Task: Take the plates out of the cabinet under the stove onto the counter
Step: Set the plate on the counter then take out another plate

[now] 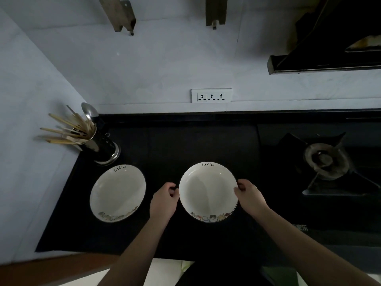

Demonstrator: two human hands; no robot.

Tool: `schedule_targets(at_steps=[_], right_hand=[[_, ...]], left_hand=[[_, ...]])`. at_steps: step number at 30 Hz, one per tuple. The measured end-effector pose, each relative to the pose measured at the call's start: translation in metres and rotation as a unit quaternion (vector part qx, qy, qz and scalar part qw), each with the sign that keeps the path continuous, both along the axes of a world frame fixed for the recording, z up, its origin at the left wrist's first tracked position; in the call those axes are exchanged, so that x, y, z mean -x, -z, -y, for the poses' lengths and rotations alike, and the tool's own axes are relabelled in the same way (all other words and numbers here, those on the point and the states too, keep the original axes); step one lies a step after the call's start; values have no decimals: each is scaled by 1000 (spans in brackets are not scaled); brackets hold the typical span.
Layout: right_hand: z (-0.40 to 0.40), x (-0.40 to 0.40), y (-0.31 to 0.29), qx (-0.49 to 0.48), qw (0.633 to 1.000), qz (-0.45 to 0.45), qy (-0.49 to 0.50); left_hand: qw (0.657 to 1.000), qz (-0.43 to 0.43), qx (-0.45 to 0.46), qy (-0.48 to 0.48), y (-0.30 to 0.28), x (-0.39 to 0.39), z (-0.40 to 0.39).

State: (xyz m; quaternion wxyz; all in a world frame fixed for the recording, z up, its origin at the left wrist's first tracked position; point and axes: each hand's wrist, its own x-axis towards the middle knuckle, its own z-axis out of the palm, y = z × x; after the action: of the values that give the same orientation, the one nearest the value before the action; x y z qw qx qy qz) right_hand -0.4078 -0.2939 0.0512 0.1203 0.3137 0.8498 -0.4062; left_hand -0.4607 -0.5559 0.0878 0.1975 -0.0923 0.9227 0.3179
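Note:
Two white plates with "Life" written on the far rim and a coloured pattern on the near rim are on the black counter [165,145]. The left plate [117,193] lies flat with no hand on it. The right plate [208,191] sits between my hands. My left hand [165,200] has curled fingers at the plate's left rim, and my right hand [250,196] grips its right rim with the thumb over the edge. The cabinet under the stove is out of view.
A metal holder with chopsticks and a spoon [90,137] stands at the counter's back left. A gas burner [327,159] lies to the right. A socket strip [211,95] is on the back wall, and a range hood [321,50] hangs at the upper right.

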Motion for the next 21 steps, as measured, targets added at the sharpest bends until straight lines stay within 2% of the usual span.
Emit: schedule_targets(at_steps=[3,7,10,15,21], right_hand=[[4,-2,-15,-58,995,-5,-83],[16,-7,-38,-172,964,-33,-200],[23,-11,-45,-262,924,-79,-266],[38,-27,-59,-314,898,-102,-291],[69,-54,-85,-324,898,-110,-276]], left_hand=[[991,-69,75,86,-19,-3,-1],[946,-186,181,191,-39,-11,-4],[933,-161,236,220,-53,-10,5],[898,-175,279,292,-67,-21,21],[881,-213,260,334,-74,-42,47]])
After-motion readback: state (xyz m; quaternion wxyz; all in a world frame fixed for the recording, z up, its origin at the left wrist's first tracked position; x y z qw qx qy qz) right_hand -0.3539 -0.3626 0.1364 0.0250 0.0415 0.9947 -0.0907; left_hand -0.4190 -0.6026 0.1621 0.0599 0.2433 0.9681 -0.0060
